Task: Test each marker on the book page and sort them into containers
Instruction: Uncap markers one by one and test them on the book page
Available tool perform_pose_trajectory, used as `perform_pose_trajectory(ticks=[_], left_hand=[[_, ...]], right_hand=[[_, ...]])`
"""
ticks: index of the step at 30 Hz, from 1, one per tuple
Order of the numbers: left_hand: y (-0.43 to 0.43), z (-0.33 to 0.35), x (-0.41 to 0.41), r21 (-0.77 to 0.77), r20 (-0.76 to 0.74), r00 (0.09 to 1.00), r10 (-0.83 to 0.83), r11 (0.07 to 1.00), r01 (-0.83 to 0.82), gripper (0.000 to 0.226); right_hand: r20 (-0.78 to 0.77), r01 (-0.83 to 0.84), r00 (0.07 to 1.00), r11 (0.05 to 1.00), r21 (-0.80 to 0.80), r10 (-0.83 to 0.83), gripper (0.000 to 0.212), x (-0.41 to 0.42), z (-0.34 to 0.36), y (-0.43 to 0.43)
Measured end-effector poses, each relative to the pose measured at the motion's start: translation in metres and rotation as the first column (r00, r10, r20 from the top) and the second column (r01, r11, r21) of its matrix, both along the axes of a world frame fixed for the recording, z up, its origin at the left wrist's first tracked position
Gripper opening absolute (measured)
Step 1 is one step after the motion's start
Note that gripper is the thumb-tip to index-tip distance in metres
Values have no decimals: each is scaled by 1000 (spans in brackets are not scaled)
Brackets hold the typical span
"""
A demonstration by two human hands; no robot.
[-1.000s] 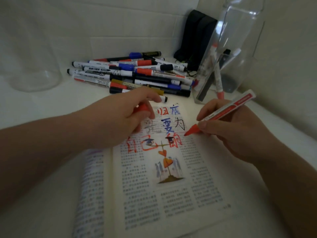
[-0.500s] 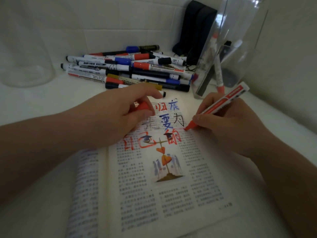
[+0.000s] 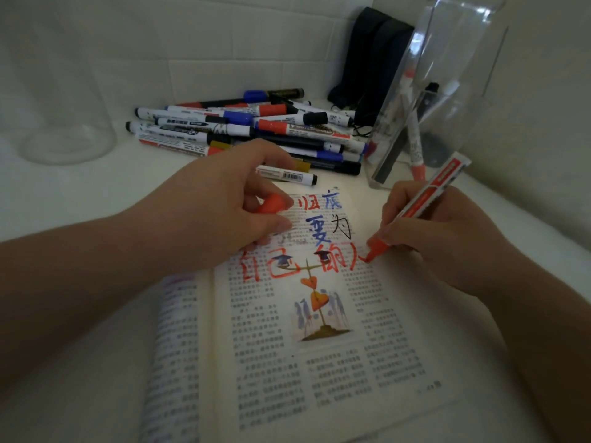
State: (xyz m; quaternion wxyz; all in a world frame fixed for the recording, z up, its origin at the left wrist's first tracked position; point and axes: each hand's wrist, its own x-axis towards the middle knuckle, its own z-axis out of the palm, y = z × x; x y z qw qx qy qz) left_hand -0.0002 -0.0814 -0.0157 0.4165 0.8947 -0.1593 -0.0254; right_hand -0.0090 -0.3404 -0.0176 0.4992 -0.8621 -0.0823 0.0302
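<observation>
Testing was, I judged, the step in hand: the right hand (image 3: 447, 241) kept a closed grip on the red marker (image 3: 425, 199), tip on the book page (image 3: 319, 353), left hand (image 3: 220, 215) pinching its cap (image 3: 271, 203); recapping seemed due next.

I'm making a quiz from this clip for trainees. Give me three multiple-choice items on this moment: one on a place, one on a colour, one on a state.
1. Where is the red cap? A in the left hand; B on the marker; C on the floor.
2. What colour is the marker in the right hand? A blue; B black; C red.
3. The marker's tip is: A capped; B touching the book page; C raised high above it.
Answers: 1 A, fingers pinch it; 2 C, red barrel and tip; 3 B, the bare tip meets the paper.
</observation>
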Motion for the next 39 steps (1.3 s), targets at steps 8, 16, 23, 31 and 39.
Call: perform_pose_trajectory(ticks=[8, 16, 23, 31, 39], left_hand=[[3, 6, -2, -139, 33, 998, 58, 989, -53, 56], [5, 4, -2, -303, -35, 991, 128, 944, -132, 24], [6, 2, -1, -227, 26, 996, 89, 971, -81, 18], [6, 1, -4, -133, 223, 975, -2, 991, 33, 12], [16, -6, 5, -110, 316, 938, -144, 976, 187, 23]], right_hand=[[161, 137, 967, 939, 315, -195, 9, -1, 11, 16], [125, -35, 992, 907, 420, -19, 5, 8, 63, 68], [193, 12, 974, 878, 478, -118, 16, 3, 30, 75], [220, -100, 975, 931, 352, 21, 5, 7, 19, 67], [128, -266, 964, 870, 416, 234, 34, 9, 14, 54]])
